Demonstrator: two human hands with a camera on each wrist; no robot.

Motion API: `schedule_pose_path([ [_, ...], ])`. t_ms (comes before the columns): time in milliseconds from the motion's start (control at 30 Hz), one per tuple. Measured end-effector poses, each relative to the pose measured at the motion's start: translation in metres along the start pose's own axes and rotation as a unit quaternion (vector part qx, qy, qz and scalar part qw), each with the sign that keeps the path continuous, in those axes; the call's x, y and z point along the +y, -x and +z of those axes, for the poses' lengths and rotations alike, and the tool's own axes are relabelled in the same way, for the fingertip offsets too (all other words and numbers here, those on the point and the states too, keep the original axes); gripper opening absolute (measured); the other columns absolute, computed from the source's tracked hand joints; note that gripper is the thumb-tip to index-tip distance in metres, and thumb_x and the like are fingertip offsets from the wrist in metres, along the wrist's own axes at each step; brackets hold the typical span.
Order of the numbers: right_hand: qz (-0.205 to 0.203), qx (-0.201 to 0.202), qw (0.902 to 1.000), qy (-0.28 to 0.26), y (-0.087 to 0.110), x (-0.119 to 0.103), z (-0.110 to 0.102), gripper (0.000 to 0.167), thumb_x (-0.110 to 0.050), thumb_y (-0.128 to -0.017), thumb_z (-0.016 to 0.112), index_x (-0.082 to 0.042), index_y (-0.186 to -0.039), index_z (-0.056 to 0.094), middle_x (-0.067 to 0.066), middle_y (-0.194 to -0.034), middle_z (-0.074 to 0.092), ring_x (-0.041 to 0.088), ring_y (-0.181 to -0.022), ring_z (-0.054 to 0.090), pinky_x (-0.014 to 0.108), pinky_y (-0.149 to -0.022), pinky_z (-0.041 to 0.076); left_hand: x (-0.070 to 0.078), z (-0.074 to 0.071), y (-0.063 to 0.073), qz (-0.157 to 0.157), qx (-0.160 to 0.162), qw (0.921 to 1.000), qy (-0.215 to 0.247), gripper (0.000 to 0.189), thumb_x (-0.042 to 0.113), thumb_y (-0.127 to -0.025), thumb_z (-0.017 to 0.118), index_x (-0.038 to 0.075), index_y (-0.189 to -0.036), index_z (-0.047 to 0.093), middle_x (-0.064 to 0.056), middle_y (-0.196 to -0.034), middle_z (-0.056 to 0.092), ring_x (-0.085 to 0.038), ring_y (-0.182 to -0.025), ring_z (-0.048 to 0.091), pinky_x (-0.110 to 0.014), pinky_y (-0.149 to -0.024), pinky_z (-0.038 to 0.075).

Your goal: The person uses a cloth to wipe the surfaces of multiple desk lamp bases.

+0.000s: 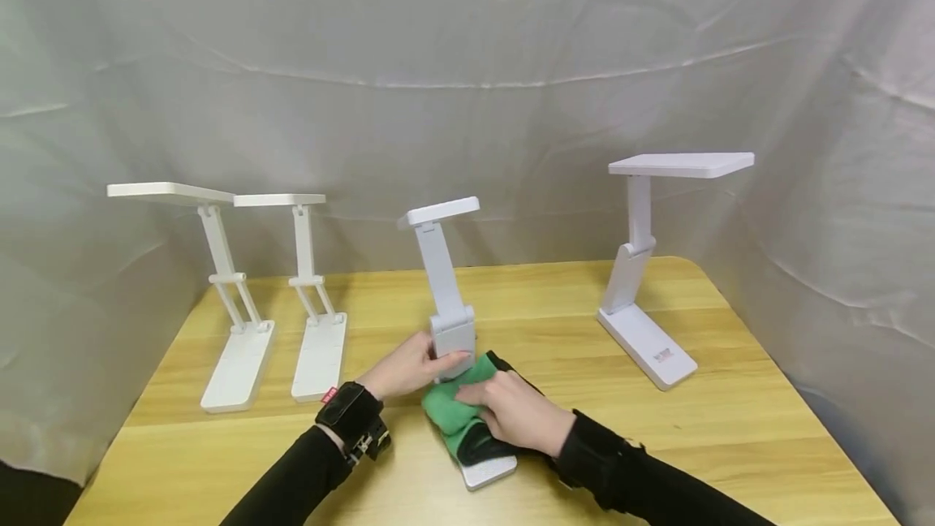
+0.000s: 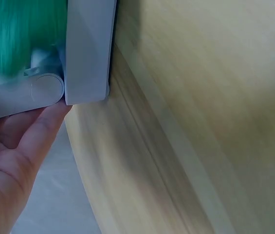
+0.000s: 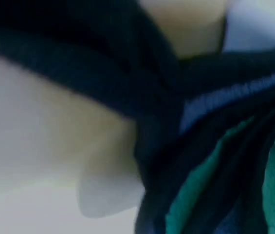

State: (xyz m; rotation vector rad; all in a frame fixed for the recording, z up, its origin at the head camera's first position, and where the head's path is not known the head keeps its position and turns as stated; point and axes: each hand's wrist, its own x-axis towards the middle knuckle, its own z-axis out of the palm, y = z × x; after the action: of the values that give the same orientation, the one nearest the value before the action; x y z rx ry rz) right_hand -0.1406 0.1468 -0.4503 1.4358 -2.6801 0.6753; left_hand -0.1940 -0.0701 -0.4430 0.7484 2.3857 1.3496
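Note:
A white folding desk lamp point(image 1: 441, 266) stands at the middle of the table, its head raised. My left hand point(image 1: 409, 365) grips the lower part of its arm near the hinge, thumb across the front. In the left wrist view, the fingers point(image 2: 40, 131) lie under the round hinge point(image 2: 47, 90). My right hand point(image 1: 522, 412) holds a bunched green and black cloth point(image 1: 445, 408) against the lamp's base point(image 1: 488, 473), covering most of it; only the near end shows. Folds of the cloth point(image 3: 161, 97) fill much of the right wrist view, which is blurred.
Two similar white lamps point(image 1: 237, 364) point(image 1: 319, 355) stand unfolded on the left. Another lamp point(image 1: 650, 339), with small printing on its base, stands at the right. Behind the wooden table point(image 1: 584, 428) hangs a grey curtain point(image 1: 467, 104), which also runs along both sides.

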Motion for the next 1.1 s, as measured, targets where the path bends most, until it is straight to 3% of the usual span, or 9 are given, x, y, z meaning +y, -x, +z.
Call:
schedule_pose_path([
  [100,-0.022,0.006,0.9998,0.002,-0.008,-0.004,0.007,0.033,0.011,-0.079,0.067,-0.019,-0.093,0.067,-0.009,-0.093,0.073,-0.002,-0.088,0.065,0.012,-0.077,0.053,-0.002,0.001,0.002,0.002,0.001,1.0000,0.003,0.037,0.031,-0.100,0.062,0.008,-0.129,0.060,-0.013,-0.117,0.072,-0.023,-0.106,0.070,-0.036,-0.089,0.060],
  [267,-0.070,-0.015,0.9969,-0.031,0.021,-0.014,0.006,0.047,0.012,-0.079,0.067,-0.012,-0.118,0.072,-0.001,-0.119,0.075,0.012,-0.116,0.069,0.024,-0.100,0.055,-0.003,0.001,0.004,-0.003,-0.005,1.0000,0.004,0.040,0.032,-0.100,0.062,0.007,-0.132,0.059,-0.015,-0.120,0.072,-0.028,-0.108,0.070,-0.035,-0.089,0.061],
  [433,-0.038,-0.017,0.9976,-0.055,0.038,-0.004,-0.004,0.050,0.014,-0.079,0.067,-0.010,-0.123,0.072,0.003,-0.120,0.075,0.014,-0.113,0.071,0.025,-0.096,0.057,-0.003,0.000,0.003,0.005,-0.006,0.9999,0.007,0.041,0.031,-0.100,0.061,0.007,-0.134,0.057,-0.016,-0.123,0.070,-0.031,-0.111,0.069,-0.038,-0.091,0.061],
  [567,0.009,0.015,0.9996,-0.023,0.014,0.003,0.000,0.037,0.011,-0.081,0.066,-0.014,-0.106,0.074,-0.003,-0.109,0.077,0.008,-0.101,0.072,0.022,-0.087,0.060,-0.002,0.001,0.000,0.003,-0.006,0.9999,0.009,0.039,0.031,-0.100,0.062,0.008,-0.131,0.059,-0.014,-0.120,0.071,-0.028,-0.109,0.070,-0.039,-0.093,0.060],
  [700,-0.013,0.019,0.9997,0.002,-0.001,-0.008,0.010,0.036,0.012,-0.079,0.064,-0.018,-0.098,0.069,-0.007,-0.104,0.076,0.005,-0.102,0.071,0.021,-0.089,0.059,-0.001,0.003,-0.004,0.000,-0.008,0.9999,0.006,0.036,0.033,-0.100,0.062,0.010,-0.128,0.061,-0.011,-0.117,0.073,-0.023,-0.106,0.070,-0.037,-0.091,0.060],
  [800,-0.052,-0.002,0.9986,0.000,0.013,-0.019,0.010,0.042,0.011,-0.079,0.066,-0.015,-0.111,0.073,-0.004,-0.115,0.076,0.010,-0.115,0.069,0.024,-0.099,0.056,-0.001,0.004,-0.006,0.003,-0.010,0.9999,0.005,0.037,0.032,-0.100,0.062,0.008,-0.128,0.061,-0.013,-0.118,0.072,-0.025,-0.107,0.070,-0.036,-0.090,0.060],
  [900,-0.065,-0.023,0.9972,-0.030,0.036,-0.022,0.004,0.045,0.010,-0.082,0.067,-0.013,-0.120,0.072,-0.002,-0.120,0.075,0.010,-0.116,0.069,0.023,-0.100,0.055,-0.002,0.004,-0.005,0.005,-0.010,0.9999,0.009,0.039,0.031,-0.100,0.062,0.006,-0.130,0.060,-0.016,-0.120,0.072,-0.028,-0.109,0.070,-0.038,-0.091,0.060],
  [1000,-0.049,-0.024,0.9968,-0.058,0.047,-0.015,-0.002,0.047,0.012,-0.081,0.067,-0.012,-0.121,0.072,-0.001,-0.118,0.076,0.007,-0.111,0.070,0.019,-0.095,0.056,-0.003,0.003,-0.003,0.005,-0.013,0.9997,0.019,0.041,0.030,-0.100,0.062,0.006,-0.134,0.057,-0.017,-0.124,0.070,-0.031,-0.112,0.069,-0.039,-0.092,0.060],
  [1100,-0.008,-0.020,0.9983,-0.054,0.034,-0.006,-0.003,0.047,0.012,-0.080,0.068,-0.011,-0.120,0.073,-0.001,-0.115,0.077,0.005,-0.106,0.071,0.016,-0.091,0.057,-0.004,0.002,0.000,0.004,-0.011,0.9997,0.023,0.044,0.029,-0.100,0.062,0.008,-0.138,0.054,-0.016,-0.127,0.069,-0.031,-0.115,0.068,-0.041,-0.095,0.059],
])
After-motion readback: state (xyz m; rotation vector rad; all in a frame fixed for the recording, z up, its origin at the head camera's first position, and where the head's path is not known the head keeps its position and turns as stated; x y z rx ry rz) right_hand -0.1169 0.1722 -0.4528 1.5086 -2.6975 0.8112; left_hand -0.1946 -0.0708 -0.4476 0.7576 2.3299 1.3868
